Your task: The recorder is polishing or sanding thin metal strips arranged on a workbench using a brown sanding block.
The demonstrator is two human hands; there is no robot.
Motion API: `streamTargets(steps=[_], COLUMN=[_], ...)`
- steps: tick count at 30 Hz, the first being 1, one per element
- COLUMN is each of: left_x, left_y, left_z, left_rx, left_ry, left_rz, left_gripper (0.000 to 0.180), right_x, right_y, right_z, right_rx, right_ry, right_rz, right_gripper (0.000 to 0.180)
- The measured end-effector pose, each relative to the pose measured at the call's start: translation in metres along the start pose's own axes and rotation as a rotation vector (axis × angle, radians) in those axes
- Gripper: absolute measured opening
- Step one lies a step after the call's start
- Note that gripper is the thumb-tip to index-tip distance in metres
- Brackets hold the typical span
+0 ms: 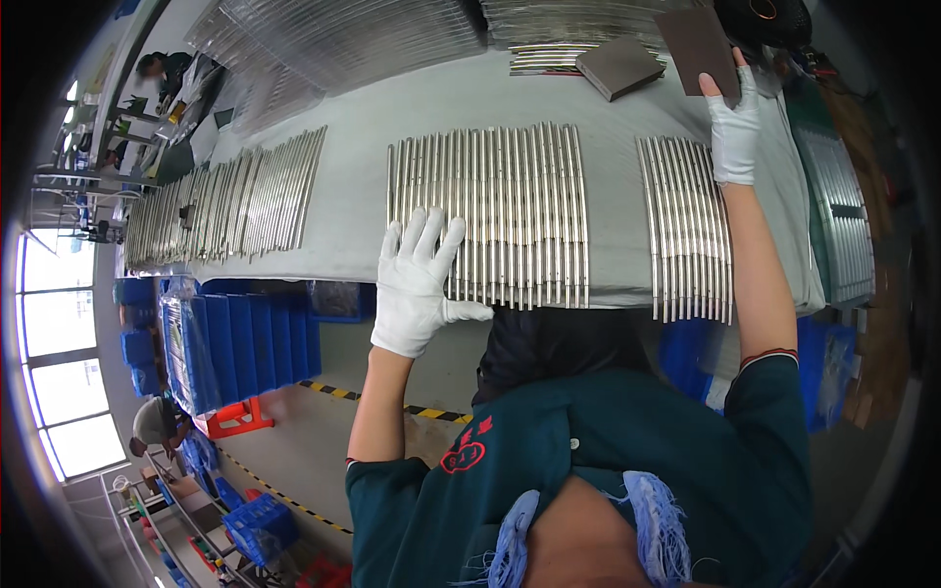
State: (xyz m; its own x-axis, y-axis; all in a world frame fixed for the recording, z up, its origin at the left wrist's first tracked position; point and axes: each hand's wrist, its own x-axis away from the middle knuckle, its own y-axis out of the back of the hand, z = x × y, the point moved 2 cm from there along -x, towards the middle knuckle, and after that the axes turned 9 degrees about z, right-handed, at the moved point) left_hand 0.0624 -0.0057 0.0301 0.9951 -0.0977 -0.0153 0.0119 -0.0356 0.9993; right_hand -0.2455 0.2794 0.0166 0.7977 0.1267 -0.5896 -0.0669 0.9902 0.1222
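metal rods (500, 211): a flat row of slim, shiny silver bars lying side by side on the grey table (353, 211), their near ends reaching its edge.
left hand (417, 279): white-gloved, fingers spread flat on the near left corner of that row, grasping nothing.
right hand (733, 127): white-gloved, stretched far out, fingers up against a dark brown sanding block (698, 44) and pinching its near edge.
beside the right wrist: a second, narrower row of rods (686, 225), apart from the first.
left of the right hand: another brown block (619, 67) on the table.
far left of the left hand: a third row of rods (230, 201).
below the table: blue crates (250, 348).
hard to make out: bagged rod stacks at the far edge, cut off by the rim.
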Motion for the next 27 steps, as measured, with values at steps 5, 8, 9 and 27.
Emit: streamTargets(steps=[5,8,9,27], left_x=[0.004,0.014,0.018,-0.013], left_y=[0.004,0.003,0.000,0.011], left_z=[0.006,0.020,0.025,-0.011], left_rx=[0.011,-0.062,-0.063,0.067], left_ry=[0.005,0.094,0.095,-0.066], left_rz=[-0.022,0.001,0.002,0.079], left_gripper=[0.110,0.114,0.114,0.107], right_x=[-0.001,-0.001,-0.001,-0.001], right_y=[0.000,0.002,0.001,0.011], right_z=[0.002,0.000,0.000,-0.020], right_rx=[0.020,-0.023,-0.024,0.051], right_ry=[-0.032,-0.024,-0.025,-0.064], right_rz=[-0.001,-0.003,-0.002,-0.019], right_gripper=[0.060,0.060,0.060,0.060])
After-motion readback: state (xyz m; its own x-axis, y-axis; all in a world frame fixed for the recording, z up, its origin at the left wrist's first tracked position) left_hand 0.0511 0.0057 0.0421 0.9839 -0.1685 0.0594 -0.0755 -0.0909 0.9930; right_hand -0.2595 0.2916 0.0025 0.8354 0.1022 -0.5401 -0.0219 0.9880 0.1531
